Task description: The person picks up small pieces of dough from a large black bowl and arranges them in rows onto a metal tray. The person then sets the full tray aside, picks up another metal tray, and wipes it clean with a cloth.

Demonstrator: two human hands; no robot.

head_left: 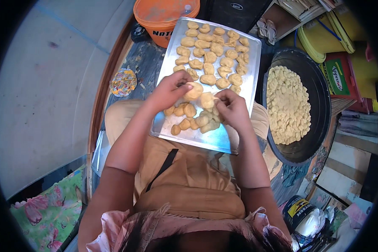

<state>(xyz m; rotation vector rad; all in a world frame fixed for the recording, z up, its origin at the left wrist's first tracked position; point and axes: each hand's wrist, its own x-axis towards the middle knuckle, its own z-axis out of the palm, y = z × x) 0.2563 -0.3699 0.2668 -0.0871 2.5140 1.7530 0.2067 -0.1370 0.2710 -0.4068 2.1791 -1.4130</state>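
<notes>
A metal baking tray (222, 145) rests across my lap, its far end tilted away from me. Rows of yellowish dough pieces (208, 80) cover its far part, and several more lie in a loose cluster near its close edge. Over the middle of the tray, my left hand (174, 90) pinches one dough piece (193, 90) between thumb and fingers. Close beside it on the right, my right hand (232, 107) grips another dough piece (207, 100) by its edge. Whether the two pieces are still joined I cannot tell.
To the right stands a large black basin (319, 122) holding a broad mass of dough lumps (287, 105). An orange bucket (155, 19) is beyond the tray's far left corner. A small patterned round item (123, 82) lies on the floor at left, near a pale wall (50, 84).
</notes>
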